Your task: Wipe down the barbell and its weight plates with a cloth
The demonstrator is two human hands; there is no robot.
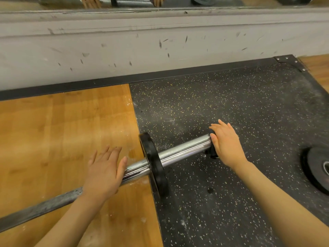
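Note:
The barbell (181, 152) lies on the floor, its chrome sleeve pointing up and to the right and its chalky dark shaft (41, 208) running to the lower left. A black weight plate (154, 166) stands on the sleeve near the collar. My left hand (105, 170) rests flat, fingers straight, on the bar just left of that plate. My right hand (226, 145) holds a small black plate (212, 154) at the sleeve's outer end, thumb on its near side, and hides most of it. No cloth is in view.
Another black plate (318, 168) lies flat on the speckled rubber mat (231, 97) at the right edge. Wooden platform boards (62, 131) lie to the left. A scuffed grey wall base (142, 47) with a mirror above runs across the back.

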